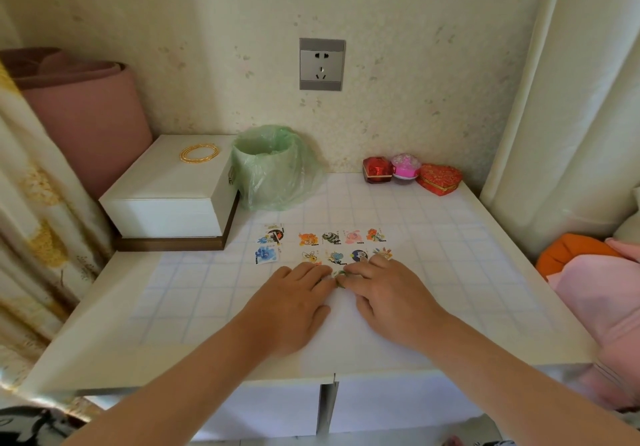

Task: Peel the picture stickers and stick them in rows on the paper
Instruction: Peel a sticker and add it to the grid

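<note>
Near the middle of the tabletop (86, 359), both hands lie palm down on the gridded paper (450, 272). The forearms come in over the front edge and converge.

Left hand (291, 307): fingers fairly straight and close together, with the tips pressing at the left side of a small green sticker (340, 277).

Right hand (391, 300): knuckles raised, fingers bent, with the tips on the same sticker from the right. Cannot tell whether this hand pinches the sticker or only presses it. The fingertips of the two hands nearly touch. The sticker is mostly covered, so its picture is not readable.

Stickers on the paper, just beyond the fingertips:
- far row (330, 237): four, evenly spaced
- near row (336, 257): four, with the right-end one just beside the right knuckles
- the green sticker sits just in front of the near row, towards its middle

Left of the rows, and apart from them, are a small overlapping pile (272, 234) and a blue sticker (266, 254).

Back-left corner: a white box (166, 203) with a gold bangle (199, 152) on its lid. A bin lined with a green bag (273, 168) stands just beside it.

Back edge, right: a red box (377, 170), a pink box (405, 167) and a heart-shaped box (439, 178) stand side by side.
</note>
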The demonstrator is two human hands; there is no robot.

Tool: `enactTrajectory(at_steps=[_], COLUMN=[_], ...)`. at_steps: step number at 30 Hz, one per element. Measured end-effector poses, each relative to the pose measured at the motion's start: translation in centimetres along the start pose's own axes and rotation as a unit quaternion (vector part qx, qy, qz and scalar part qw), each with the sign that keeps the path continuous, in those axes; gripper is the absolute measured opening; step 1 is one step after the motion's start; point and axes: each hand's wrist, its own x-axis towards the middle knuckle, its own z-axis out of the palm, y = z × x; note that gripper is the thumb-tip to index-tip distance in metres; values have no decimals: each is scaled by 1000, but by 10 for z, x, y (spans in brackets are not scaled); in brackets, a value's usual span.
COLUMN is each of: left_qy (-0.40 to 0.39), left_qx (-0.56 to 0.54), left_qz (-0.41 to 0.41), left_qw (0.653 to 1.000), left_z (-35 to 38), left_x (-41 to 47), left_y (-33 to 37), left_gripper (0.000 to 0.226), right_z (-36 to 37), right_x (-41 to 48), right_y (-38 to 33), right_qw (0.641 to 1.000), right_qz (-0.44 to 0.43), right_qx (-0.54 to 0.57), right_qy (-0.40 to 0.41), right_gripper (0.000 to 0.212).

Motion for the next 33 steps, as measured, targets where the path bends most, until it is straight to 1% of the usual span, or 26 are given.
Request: enactTrajectory(at_steps=[4,8,16,19,20,22,24,25,27,30,33], left_qy=[-8,-16,-7,-11,-17,-26,-23,-21,-11,3,14], left_qx=[2,4,13,0,-8,-22,-33,-40,-42,-28,-39], left_qz=[-6,-10,10,12,12,9,-2,-11,-19,-18,-6], left_qw=[1000,1000,1000,1000,1000,999,999,999,999,999,999], left_z=[0,-1,-3,-2,-2,-3,-4,-5,-6,-5,-4], left_x=[-1,-2,-2,-2,-2,-2,0,1,4,7,10], left_y=[-1,0,-4,-5,-5,-5,-2,-1,2,2,3], left_gripper=[46,45,36,35,35,34,41,44,46,43,40], right_z=[-3,-7,-8,-9,-8,-8,-5,-3,-2,0,-1], right_x=[-4,-3,-1,2,4,7,13,18,28,38,45], right_y=[2,6,9,10,11,10,11,10,7,8,9], right_qw=[999,998,999,998,998,991,969,960,944,928,915], right_qz=[-32,-54,-41,-40,-23,60,148,180,233,293,330], right_qx=[-29,-36,33,43,54,119,195,213,230,221,211], right_qy=[-23,-18,-9,-21,-24,-31,-37,-39,-44,-60,-96], right_gripper=[41,35,27,25,23,18,12,11,13,23,17])
